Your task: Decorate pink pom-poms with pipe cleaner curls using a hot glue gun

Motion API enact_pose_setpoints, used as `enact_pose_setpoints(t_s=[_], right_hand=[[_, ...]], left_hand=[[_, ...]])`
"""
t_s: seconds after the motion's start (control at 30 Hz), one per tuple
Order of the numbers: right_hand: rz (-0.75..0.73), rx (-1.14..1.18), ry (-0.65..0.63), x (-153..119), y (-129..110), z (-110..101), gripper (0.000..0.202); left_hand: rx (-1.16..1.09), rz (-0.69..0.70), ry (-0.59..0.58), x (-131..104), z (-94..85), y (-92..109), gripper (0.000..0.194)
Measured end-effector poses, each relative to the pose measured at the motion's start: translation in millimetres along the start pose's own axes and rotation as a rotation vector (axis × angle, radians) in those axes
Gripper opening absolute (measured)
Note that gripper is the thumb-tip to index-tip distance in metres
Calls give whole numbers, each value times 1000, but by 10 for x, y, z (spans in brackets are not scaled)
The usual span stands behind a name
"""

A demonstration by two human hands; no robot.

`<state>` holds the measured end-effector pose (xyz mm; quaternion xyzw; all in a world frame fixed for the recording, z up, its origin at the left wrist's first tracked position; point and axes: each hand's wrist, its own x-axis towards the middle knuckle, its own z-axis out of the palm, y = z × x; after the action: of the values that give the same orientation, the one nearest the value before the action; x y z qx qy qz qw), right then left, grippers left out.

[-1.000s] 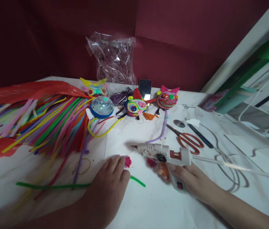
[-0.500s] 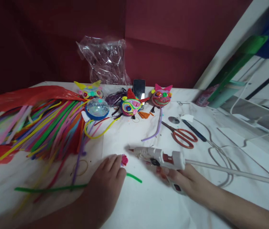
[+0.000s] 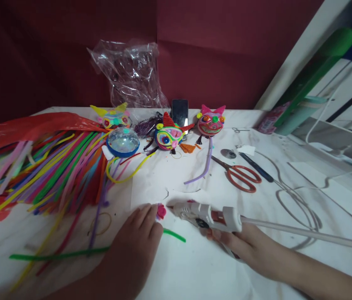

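My right hand [image 3: 241, 246] is wrapped round a white hot glue gun [image 3: 205, 213], with a long glue stick [image 3: 307, 234] coming out of its back. The gun's nozzle points left, close to a small pink piece [image 3: 161, 211] that looks like coiled pipe cleaner. Closed fingers of my left hand [image 3: 143, 237] hold that piece at its left side, near the tabletop. A green pipe cleaner [image 3: 175, 235] passes beneath my left hand and shows on both sides of it. Whether the nozzle touches the pink piece, I cannot tell.
Several decorated heads [image 3: 169, 136] stand at the back, beside a phone [image 3: 180, 110] and a clear plastic bag [image 3: 132, 75]. Many coloured pipe cleaners [image 3: 66, 166] spill from a red bag on the left. Scissors [image 3: 243, 178], a dark-handled tool [image 3: 257, 167] and a cord [image 3: 300, 204] lie right.
The glue gun has come down and slightly left, bringing its nozzle nearer the pink piece. My left hand keeps its hold. The camera view has shifted slightly.
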<state>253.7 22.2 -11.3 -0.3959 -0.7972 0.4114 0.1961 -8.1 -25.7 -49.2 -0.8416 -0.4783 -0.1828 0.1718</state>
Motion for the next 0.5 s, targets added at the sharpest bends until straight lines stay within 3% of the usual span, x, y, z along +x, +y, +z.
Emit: enact_pose_setpoints(t_s=[0.3,0.5], right_hand=[[-67,-75,1,-3,-92,-42,28],[-76,-73,-13,-13,-75,-28,24]], left_hand=[[-32,-36,30,-71,103,17,33],[-22,7,-18,-3,-13,-7,34]])
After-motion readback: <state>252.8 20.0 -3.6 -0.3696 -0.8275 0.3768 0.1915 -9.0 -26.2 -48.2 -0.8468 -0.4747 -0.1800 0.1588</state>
